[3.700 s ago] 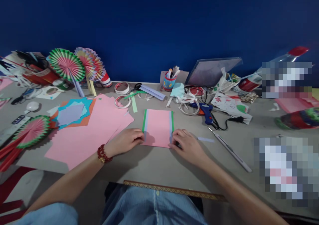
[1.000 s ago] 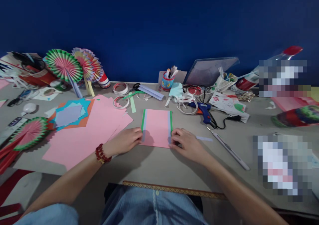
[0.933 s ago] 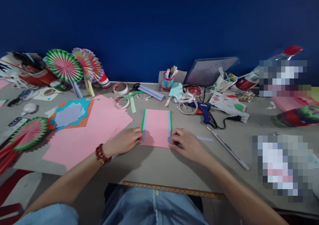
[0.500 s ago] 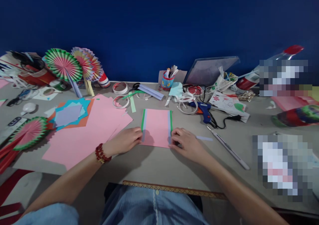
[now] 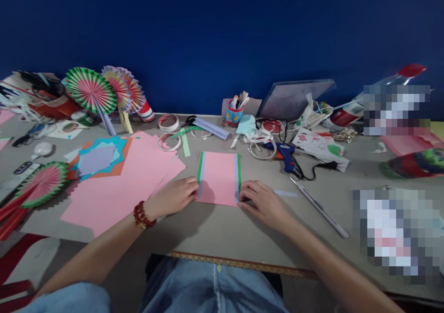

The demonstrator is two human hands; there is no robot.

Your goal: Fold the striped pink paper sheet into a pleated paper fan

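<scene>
A pink sheet (image 5: pixel 220 179) lies flat before me, with a lilac and a green strip along each of its left and right sides. My left hand (image 5: pixel 178 195), a red bead bracelet at its wrist, has its fingers closed at the sheet's lower left edge. At the lower right edge my right hand (image 5: pixel 262 202) has curled fingers closed on the sheet's border. The fingertips of both hands are partly hidden against the paper. A narrow lilac strip (image 5: pixel 286 193) lies just right of my right hand.
Large pink sheets (image 5: pixel 118 188) and small coloured papers (image 5: pixel 97 158) spread at left, beside paper fans (image 5: pixel 90 90). Tape rolls (image 5: pixel 169 141), a pen cup (image 5: pixel 235 113) and a blue glue gun (image 5: pixel 287 156) stand or lie behind. A craft knife (image 5: pixel 319 206) lies at right.
The whole view has shifted slightly. My right hand sits marginally farther right along the sheet's edge; my left hand keeps its place at the left edge.
</scene>
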